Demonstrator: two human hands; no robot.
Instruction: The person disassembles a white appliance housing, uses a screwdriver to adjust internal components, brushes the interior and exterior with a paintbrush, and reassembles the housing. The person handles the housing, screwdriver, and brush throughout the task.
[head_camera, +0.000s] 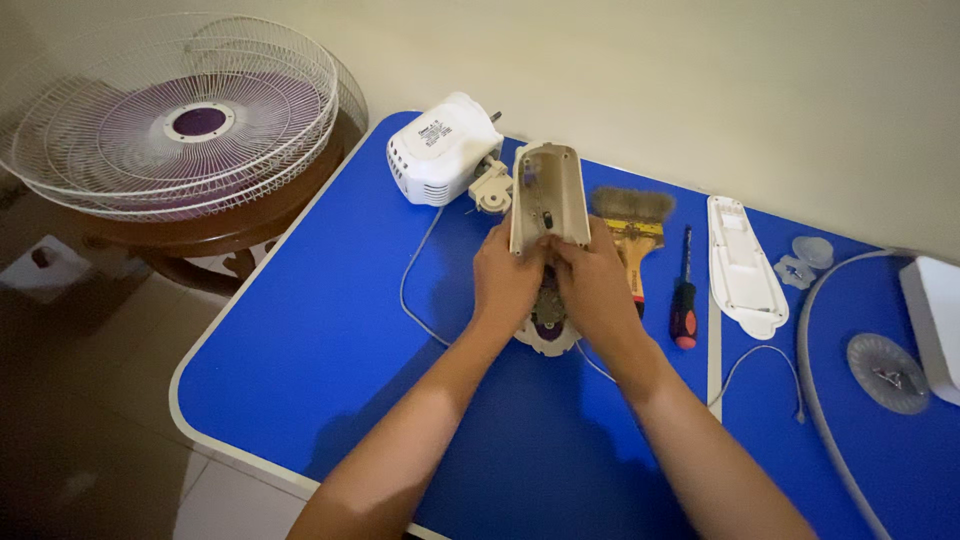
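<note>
A cream plastic fan neck housing (548, 190) lies open side up in the middle of the blue table (330, 340), with wiring and a round switch part visible inside. My left hand (505, 280) grips its left edge and my right hand (592, 285) grips its right edge, fingers meeting over the middle. The lower rounded end of the housing shows between my wrists. A white fan motor housing (440, 148) sits just beyond, joined to the neck by a small cream bracket (491, 189).
A paintbrush (634, 222), a red-and-black screwdriver (684, 300) and a white cover plate (742, 265) lie right of my hands. Clear plastic caps (808, 258), a round disc with screws (888, 372) and a white box (935, 315) sit far right. Fan grilles (180, 115) rest on a wooden stool at left.
</note>
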